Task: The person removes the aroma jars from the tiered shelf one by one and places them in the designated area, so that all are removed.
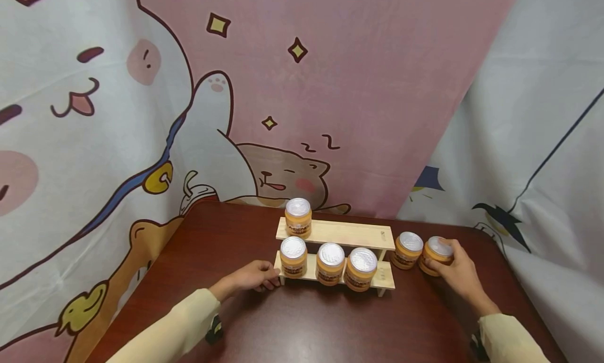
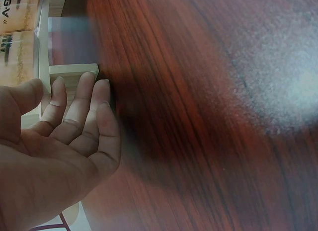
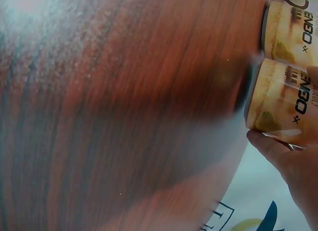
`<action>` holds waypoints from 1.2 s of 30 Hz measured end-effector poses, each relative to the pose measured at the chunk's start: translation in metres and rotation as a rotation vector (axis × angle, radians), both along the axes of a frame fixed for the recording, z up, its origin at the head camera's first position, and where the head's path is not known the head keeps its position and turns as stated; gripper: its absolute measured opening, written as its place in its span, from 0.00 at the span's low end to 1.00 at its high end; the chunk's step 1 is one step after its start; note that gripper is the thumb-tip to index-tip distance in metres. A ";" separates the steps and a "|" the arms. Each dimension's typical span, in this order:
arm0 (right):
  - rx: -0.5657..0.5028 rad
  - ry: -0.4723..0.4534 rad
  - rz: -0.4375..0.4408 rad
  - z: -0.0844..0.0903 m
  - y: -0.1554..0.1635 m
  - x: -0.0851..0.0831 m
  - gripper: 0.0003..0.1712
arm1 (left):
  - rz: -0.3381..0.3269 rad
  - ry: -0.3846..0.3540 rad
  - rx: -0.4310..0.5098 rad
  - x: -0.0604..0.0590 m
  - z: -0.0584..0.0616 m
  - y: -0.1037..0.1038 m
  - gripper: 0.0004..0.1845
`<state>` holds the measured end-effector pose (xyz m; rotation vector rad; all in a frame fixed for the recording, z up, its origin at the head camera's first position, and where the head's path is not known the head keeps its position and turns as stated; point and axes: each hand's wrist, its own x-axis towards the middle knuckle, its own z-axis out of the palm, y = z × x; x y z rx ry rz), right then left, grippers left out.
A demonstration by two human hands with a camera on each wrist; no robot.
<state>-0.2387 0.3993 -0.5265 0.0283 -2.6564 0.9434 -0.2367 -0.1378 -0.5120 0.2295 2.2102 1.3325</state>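
Note:
A two-step wooden rack (image 1: 351, 233) stands on the table. One orange jar with a silver lid (image 1: 298, 217) sits at the left end of its upper step. Three like jars stand on the lower step, one of them at the left (image 1: 293, 257) and two near the middle and right. My left hand (image 1: 257, 275) pinches the left end of the lower step, thumb and fingers by its short leg (image 2: 74, 69). To the right of the rack, my right hand (image 1: 456, 268) grips a jar (image 1: 436, 254) standing on the table. Another jar (image 1: 407, 250) is right beside it.
The dark red-brown wooden table (image 1: 302, 321) stretches in front of the rack. A cloth with cartoon animals (image 1: 330, 100) hangs behind the table and along both sides. At the far right corner of the table lies a thin cable (image 1: 491, 229).

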 end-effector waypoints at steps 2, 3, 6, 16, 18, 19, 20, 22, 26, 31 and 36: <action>0.002 0.002 -0.006 -0.001 0.000 0.000 0.39 | 0.000 0.003 0.004 0.000 0.000 0.000 0.19; 0.003 0.004 -0.008 -0.001 0.000 0.000 0.39 | 0.001 0.002 0.005 0.001 0.000 0.001 0.19; 0.003 0.008 -0.011 -0.003 0.001 0.001 0.39 | 0.003 -0.001 0.003 0.002 0.002 0.001 0.19; -0.005 0.022 -0.008 -0.006 -0.001 0.005 0.39 | 0.003 -0.010 0.007 0.005 0.002 0.001 0.19; -0.008 0.021 -0.008 -0.006 -0.001 0.005 0.39 | 0.004 -0.011 0.009 0.005 0.001 0.001 0.19; -0.007 0.021 -0.009 -0.007 -0.001 0.005 0.39 | 0.004 -0.011 0.009 0.005 0.000 0.001 0.19; -0.007 0.020 -0.009 -0.007 -0.001 0.005 0.39 | 0.004 -0.011 0.012 0.004 0.000 0.001 0.19; -0.006 0.022 -0.007 -0.007 -0.001 0.005 0.39 | 0.004 -0.010 0.016 0.004 -0.001 0.001 0.20; 0.005 0.026 -0.008 -0.006 -0.001 0.006 0.38 | 0.004 -0.004 0.013 0.003 -0.001 0.001 0.20; 0.019 0.028 -0.016 -0.007 0.000 0.006 0.39 | 0.006 -0.007 0.013 0.003 -0.001 0.001 0.19; 0.011 0.034 -0.020 -0.007 0.000 0.005 0.39 | 0.011 -0.009 0.022 0.002 0.001 0.000 0.20</action>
